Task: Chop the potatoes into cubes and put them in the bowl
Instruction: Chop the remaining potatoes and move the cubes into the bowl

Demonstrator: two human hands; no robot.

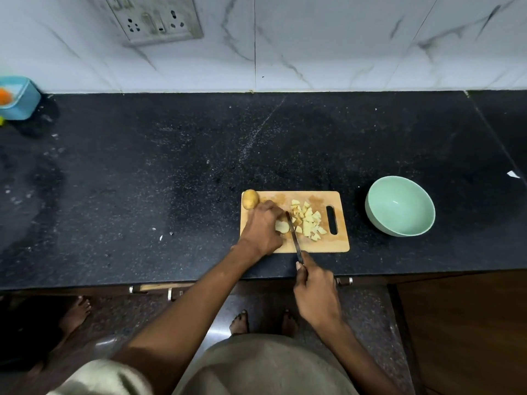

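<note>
Potato pieces [308,223] are piled on the right part of a wooden cutting board [340,243], which lies on the near side of a black stone counter [171,172]. One whole potato [250,199] with its skin on is seen at the far left corner of the board, partly over the edge. A cut chunk of potato [281,226] is held down on the board by the left hand [263,228] — the fingers are curled over it and the chunk peeks out on the right side of the hand. A knife [294,238] is held by the right hand [315,292], with the fingers wrapped tight around the handle near the counter's front edge. The blade is laid across the board, just right of the held chunk and just left of the pile. A pale green bowl [399,206] is set on the counter to the right of the board, near it but not touching it. Nothing can be seen inside the bowl — all the cut pieces are on the board. At the far left edge of the counter, a light blue tub [21,98] with something orange in it is seen. A wall socket [155,19] is fixed on the white marble wall behind.
</note>
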